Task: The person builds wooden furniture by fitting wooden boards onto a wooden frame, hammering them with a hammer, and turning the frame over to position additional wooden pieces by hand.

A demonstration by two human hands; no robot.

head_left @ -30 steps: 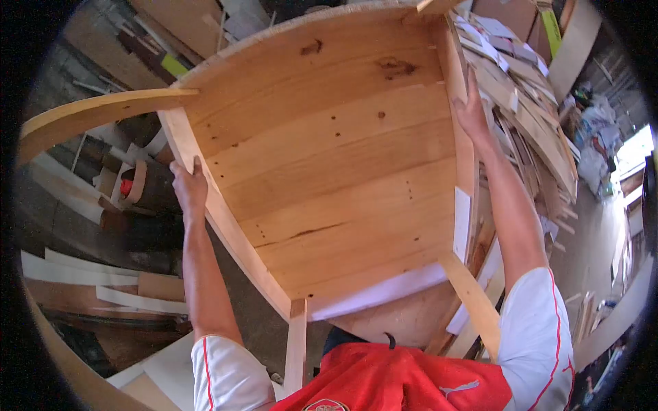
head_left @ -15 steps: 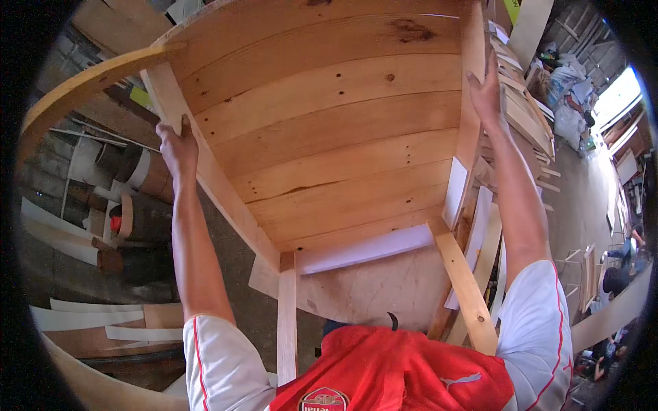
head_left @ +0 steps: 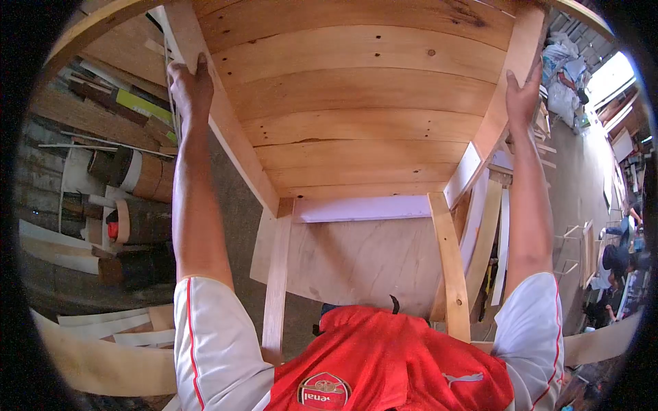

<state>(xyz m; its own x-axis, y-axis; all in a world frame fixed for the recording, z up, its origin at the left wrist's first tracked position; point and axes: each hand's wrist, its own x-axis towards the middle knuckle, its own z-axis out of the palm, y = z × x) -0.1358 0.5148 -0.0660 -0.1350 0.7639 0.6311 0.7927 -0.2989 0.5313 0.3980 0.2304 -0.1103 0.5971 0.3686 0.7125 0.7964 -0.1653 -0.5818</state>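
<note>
A large wooden table-like piece with a planked underside is held up in front of me, its legs pointing toward me. My left hand grips the left side rail, thumb on the inner face. On the opposite side, my right hand holds the right side rail, thumb inside and fingers behind the wood. One leg comes down at the lower left, another leg at the lower right. A white strip runs along the near edge between them.
Wood offcuts and boards lie at the left, near cylindrical pieces. A plywood sheet is below the piece. Plastic bags are at the upper right. People appear at the far right.
The wooden piece has tilted and risen in the view, now squarer to me, with its near edge higher. Both hands have kept their hold, and the surroundings have shifted with my head.
</note>
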